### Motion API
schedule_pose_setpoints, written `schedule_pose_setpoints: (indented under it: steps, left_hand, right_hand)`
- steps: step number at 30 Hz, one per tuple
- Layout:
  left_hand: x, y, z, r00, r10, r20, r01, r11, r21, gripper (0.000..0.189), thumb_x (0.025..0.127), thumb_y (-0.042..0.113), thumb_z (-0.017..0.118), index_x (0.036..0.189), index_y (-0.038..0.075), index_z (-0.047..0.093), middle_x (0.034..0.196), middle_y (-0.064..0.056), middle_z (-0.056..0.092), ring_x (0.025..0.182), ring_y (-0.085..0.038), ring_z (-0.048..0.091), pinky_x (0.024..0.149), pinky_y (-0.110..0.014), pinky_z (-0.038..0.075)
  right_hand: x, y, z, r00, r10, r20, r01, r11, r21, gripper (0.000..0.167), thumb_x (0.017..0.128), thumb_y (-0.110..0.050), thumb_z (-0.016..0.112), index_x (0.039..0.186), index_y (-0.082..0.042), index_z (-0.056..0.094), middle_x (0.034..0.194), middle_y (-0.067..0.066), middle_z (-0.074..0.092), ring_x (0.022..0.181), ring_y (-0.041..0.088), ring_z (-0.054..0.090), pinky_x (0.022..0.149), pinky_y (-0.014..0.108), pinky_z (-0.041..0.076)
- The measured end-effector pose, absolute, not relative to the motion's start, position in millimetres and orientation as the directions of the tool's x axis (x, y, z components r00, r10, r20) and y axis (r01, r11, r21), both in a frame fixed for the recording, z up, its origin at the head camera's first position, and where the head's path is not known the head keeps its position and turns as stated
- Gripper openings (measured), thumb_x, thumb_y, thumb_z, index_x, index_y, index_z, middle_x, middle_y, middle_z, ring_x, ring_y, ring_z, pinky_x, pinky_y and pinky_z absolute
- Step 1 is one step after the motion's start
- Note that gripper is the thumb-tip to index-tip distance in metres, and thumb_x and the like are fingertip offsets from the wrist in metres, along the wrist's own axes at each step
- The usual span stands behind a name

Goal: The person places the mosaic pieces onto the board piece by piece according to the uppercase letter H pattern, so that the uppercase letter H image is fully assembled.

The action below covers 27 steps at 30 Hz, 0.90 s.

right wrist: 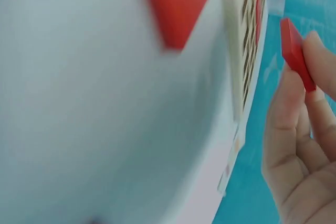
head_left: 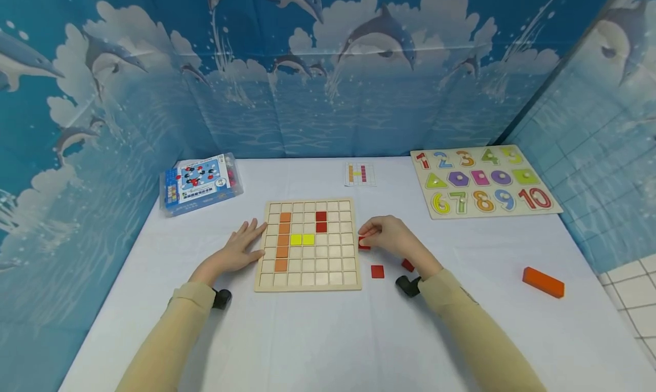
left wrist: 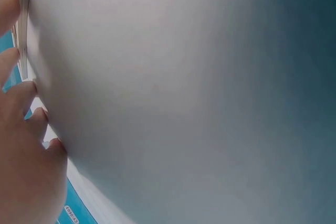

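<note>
A wooden grid board [head_left: 307,279] lies on the white table. Several orange tiles [head_left: 283,240] run down one of its columns, two yellow tiles [head_left: 302,240] sit side by side, and two red tiles [head_left: 321,221] are stacked in another column. My left hand [head_left: 234,250] rests at the board's left edge, fingers spread and fingertips at the rim. Just off the right edge, my right hand [head_left: 392,236] pinches a red square tile [right wrist: 296,53] between thumb and fingers. Near it on the table are a loose red tile [head_left: 377,272] and another red tile [head_left: 408,265], partly covered by the wrist.
A small pattern card [head_left: 360,174] lies behind the board. At the back left is a clear box with a blue label [head_left: 201,181]. A number puzzle board [head_left: 484,181] occupies the back right, and an orange block [head_left: 543,282] lies far right. Dolphin-print curtains [head_left: 328,107] enclose the table.
</note>
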<state>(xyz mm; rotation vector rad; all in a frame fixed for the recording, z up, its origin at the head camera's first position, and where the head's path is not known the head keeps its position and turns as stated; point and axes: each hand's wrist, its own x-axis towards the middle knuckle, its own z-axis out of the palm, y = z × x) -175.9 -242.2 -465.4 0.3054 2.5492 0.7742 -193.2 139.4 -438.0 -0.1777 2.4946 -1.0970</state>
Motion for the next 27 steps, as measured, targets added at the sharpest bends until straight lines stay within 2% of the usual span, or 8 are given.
schedule_pose_setpoints:
  steps: [11,18,24,27]
  left_hand:
    - [-175.1,-242.7,-466.7,-0.87,0.337,-0.361,0.078,0.815,0.573,0.071,0.1,0.027,0.055,0.158,0.011,0.018,0.165,-0.021,0.0,0.152,-0.041,-0.01,0.121,-0.061,-0.009]
    - [-176.4,-241.9,-466.0,-0.869,0.337,-0.361,0.081,0.819,0.568,0.071,0.1,0.026,0.054,0.159,0.011,0.017,0.165,-0.02,-0.001,0.152,-0.041,-0.01,0.121,-0.06,-0.009]
    - [-176.0,-239.9,-462.9,-0.87,0.333,-0.364,0.076,0.82,0.568,0.071,0.1,0.027,0.055,0.158,0.011,0.018,0.165,-0.02,0.0,0.152,-0.04,-0.009,0.122,-0.059,-0.008]
    - [-175.7,-239.9,-462.0,-0.871,0.334,-0.361,0.078,0.819,0.569,0.07,0.1,0.027,0.055,0.158,0.01,0.019,0.165,-0.021,0.001,0.152,-0.041,-0.009,0.121,-0.06,-0.008]
  right_hand:
    - [-204.1,89.6,-435.5,-0.927,-0.248,-0.282,0.084,0.596,-0.799,0.017,0.087,-0.015,0.074,0.102,-0.01,0.073,0.088,0.004,0.069,0.074,0.017,0.063,0.064,0.023,0.048]
    - [-209.7,71.9,-439.5,-0.918,-0.256,-0.304,0.109,0.572,-0.813,0.015,0.087,-0.013,0.074,0.101,-0.007,0.073,0.088,0.006,0.07,0.071,0.019,0.067,0.067,0.029,0.058]
    - [-212.2,62.7,-441.5,-0.915,-0.247,-0.319,0.111,0.605,-0.788,0.01,0.086,-0.013,0.075,0.095,-0.009,0.074,0.084,0.005,0.071,0.068,0.016,0.062,0.061,0.021,0.05]
    - [-212.4,59.4,-441.8,-0.915,-0.252,-0.315,0.095,0.625,-0.775,0.008,0.086,-0.014,0.075,0.093,-0.009,0.074,0.085,0.004,0.071,0.07,0.015,0.06,0.062,0.02,0.048]
